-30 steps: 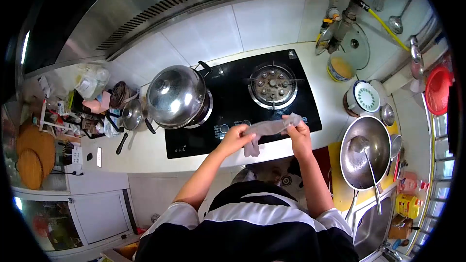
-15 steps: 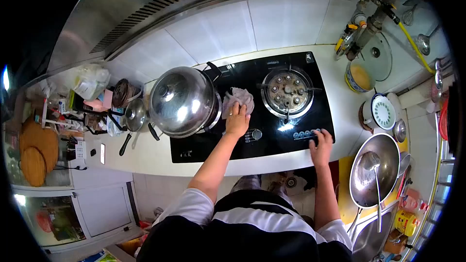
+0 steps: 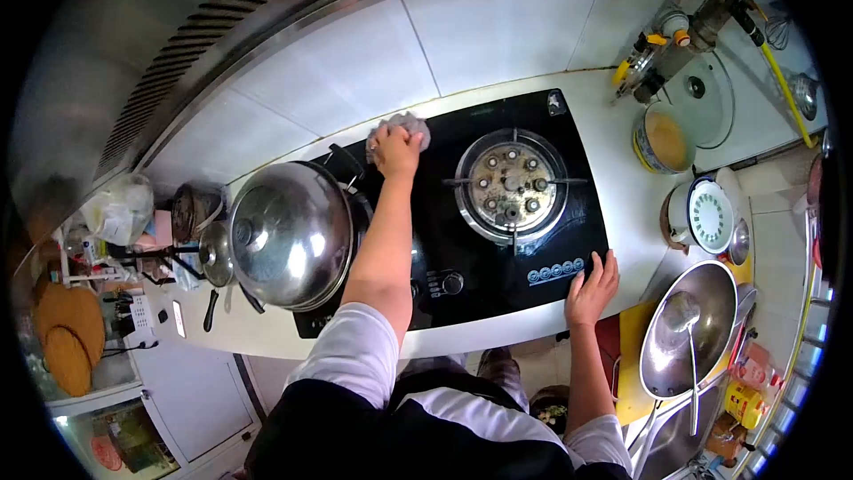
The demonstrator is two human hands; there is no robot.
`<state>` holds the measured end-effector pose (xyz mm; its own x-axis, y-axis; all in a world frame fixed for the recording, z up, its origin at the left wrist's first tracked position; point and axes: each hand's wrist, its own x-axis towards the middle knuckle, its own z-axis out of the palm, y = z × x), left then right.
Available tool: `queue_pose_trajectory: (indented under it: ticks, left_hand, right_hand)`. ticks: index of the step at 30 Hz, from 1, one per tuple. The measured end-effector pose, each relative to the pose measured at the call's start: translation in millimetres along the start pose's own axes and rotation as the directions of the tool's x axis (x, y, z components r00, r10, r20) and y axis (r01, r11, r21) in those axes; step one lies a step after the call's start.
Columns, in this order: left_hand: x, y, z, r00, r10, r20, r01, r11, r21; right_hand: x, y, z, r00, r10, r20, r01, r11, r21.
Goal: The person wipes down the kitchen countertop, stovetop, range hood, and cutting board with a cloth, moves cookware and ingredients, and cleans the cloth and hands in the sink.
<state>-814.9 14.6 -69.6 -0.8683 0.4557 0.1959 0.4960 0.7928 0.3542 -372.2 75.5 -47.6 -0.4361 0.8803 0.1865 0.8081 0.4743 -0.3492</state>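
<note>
My left hand [image 3: 396, 150] presses a crumpled grey cloth [image 3: 416, 127] onto the back edge of the black glass stove [image 3: 435, 240], its fingers bent over the cloth. Beside my left forearm, a large lidded metal pot [image 3: 291, 233] covers the left burner. The right burner [image 3: 511, 182] is bare, with its round metal ring showing. My right hand [image 3: 593, 289] rests at the stove's front right corner, fingers apart and holding nothing, close to the row of round markings.
On the right are a wok [image 3: 689, 329] with a ladle in it, a bowl [image 3: 665, 138], a white-and-green dish [image 3: 711, 213] and a sink [image 3: 680, 444]. A small lidded pan [image 3: 216, 253] and a cluttered rack stand left. A range hood [image 3: 195, 62] overhangs the back.
The cloth, first stretched between both hands, went down onto the stove under my left hand and then moved to its back edge. My right hand let go and came to the front right corner.
</note>
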Motion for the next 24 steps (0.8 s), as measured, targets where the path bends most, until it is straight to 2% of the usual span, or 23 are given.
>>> queue_pose_trajectory:
  ticks: [1, 2, 4, 7, 8, 13, 16, 17, 18, 19, 20, 22, 23, 24]
  left_hand:
    - [11, 9, -11, 0.988, -0.103, 0.117, 0.108, 0.993, -0.042]
    - [23, -2, 4, 0.996, -0.055, 0.065, 0.057, 0.998, -0.035]
    - [43, 6, 1, 0.976, -0.125, 0.176, 0.119, 0.992, 0.041]
    - [48, 44, 5, 0.976, -0.118, 0.182, 0.105, 0.991, 0.083]
    - [51, 56, 16, 0.971, -0.032, 0.239, 0.026, 0.999, 0.028]
    - [57, 168, 49, 0.891, 0.094, 0.443, -0.063, 0.995, -0.084]
    - [65, 198, 52, 0.837, 0.207, 0.507, -0.173, 0.978, -0.113]
    - [67, 197, 46, 0.803, 0.185, 0.567, -0.091, 0.978, -0.189]
    - [69, 184, 42, 0.806, 0.193, 0.560, -0.112, 0.978, -0.176]
    - [74, 168, 44, 0.814, 0.386, 0.434, -0.220, 0.896, -0.385]
    - [78, 159, 42, 0.789, 0.552, 0.269, -0.336, 0.755, -0.563]
    - [55, 168, -24, 0.873, 0.474, -0.113, -0.430, 0.639, -0.638]
    - [55, 170, -55, 0.822, 0.459, -0.337, -0.569, 0.672, -0.473]
    - [58, 174, -83, 0.708, 0.454, -0.542, -0.660, 0.698, -0.278]
  right_hand:
    - [0, 2, 2, 1.000, -0.005, 0.002, 0.005, 1.000, -0.005]
    - [0, 2, 2, 1.000, -0.001, 0.000, 0.001, 1.000, -0.009]
    - [0, 2, 2, 1.000, -0.005, 0.008, 0.005, 1.000, -0.010]
    - [0, 4, 4, 1.000, 0.011, 0.020, -0.010, 1.000, -0.013]
    - [0, 5, 4, 1.000, 0.009, 0.030, -0.008, 1.000, -0.017]
    - [0, 7, 3, 0.995, 0.059, 0.080, -0.059, 0.998, -0.002]
    - [0, 8, 1, 0.994, 0.062, 0.087, -0.061, 0.998, -0.016]
    - [2, 7, -2, 0.992, 0.075, 0.105, -0.078, 0.997, 0.020]
    - [1, 8, 0, 0.992, 0.078, 0.103, -0.081, 0.996, 0.026]
    - [-1, 9, -1, 0.991, 0.076, 0.111, -0.080, 0.996, 0.031]
    - [0, 10, -1, 0.990, 0.078, 0.116, -0.082, 0.996, 0.034]
    - [3, 12, 0, 0.990, 0.092, 0.110, -0.098, 0.994, 0.051]
    - [0, 12, 0, 0.987, 0.093, 0.128, -0.100, 0.993, 0.054]
    - [0, 11, 0, 0.986, 0.104, 0.130, -0.112, 0.992, 0.061]
